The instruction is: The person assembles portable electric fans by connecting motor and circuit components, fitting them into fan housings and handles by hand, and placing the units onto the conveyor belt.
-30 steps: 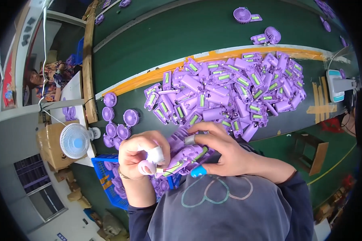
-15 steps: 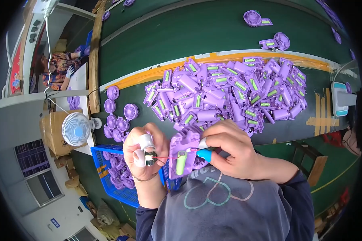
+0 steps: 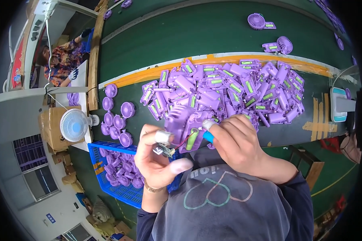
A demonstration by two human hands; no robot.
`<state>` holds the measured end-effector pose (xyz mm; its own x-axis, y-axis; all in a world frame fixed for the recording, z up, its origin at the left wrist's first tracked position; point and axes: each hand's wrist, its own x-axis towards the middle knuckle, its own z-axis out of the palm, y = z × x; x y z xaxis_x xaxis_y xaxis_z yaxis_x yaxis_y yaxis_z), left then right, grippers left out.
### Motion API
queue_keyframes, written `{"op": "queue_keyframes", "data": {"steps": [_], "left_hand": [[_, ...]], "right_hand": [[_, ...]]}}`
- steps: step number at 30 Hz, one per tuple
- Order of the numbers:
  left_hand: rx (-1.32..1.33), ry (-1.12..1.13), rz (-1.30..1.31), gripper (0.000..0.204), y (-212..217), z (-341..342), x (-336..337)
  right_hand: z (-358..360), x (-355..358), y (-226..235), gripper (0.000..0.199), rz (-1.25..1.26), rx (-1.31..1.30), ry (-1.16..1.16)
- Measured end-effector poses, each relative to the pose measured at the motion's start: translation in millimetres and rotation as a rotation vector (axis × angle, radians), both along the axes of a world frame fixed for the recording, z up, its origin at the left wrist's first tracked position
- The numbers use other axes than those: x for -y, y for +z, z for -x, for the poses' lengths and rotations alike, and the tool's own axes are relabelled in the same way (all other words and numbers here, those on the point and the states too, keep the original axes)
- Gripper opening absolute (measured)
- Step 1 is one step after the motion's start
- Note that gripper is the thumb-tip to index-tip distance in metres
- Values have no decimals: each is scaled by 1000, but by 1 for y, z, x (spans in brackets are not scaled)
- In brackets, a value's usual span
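A worker's right hand [image 3: 239, 142] pinches a purple fan casing [image 3: 196, 119] between both hands, before a heaped surface [image 3: 295, 130]; the left hand [image 3: 153, 164] curls, thumb apart, against a circuit board [image 3: 163, 150], its grip unclear. Apparently wiring is being arranged, calling for a steady casing and slack leads.

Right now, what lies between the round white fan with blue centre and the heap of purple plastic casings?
In the head view, several round, slatted purple fan heads lie on the table between the white fan and the heap.
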<state>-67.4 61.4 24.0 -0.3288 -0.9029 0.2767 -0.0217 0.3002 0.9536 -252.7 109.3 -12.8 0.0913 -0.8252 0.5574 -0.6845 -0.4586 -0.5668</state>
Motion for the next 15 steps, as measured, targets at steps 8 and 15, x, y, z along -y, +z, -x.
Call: {"op": "queue_keyframes", "data": {"steps": [8,15], "left_hand": [[613,52,228,48,-10,17,-2],[799,-105,49,36,-20,23,-1]], "right_hand": [[10,-5,-10,25,34,-21,-88],[21,-4,-9,21,133,-21,19]]}}
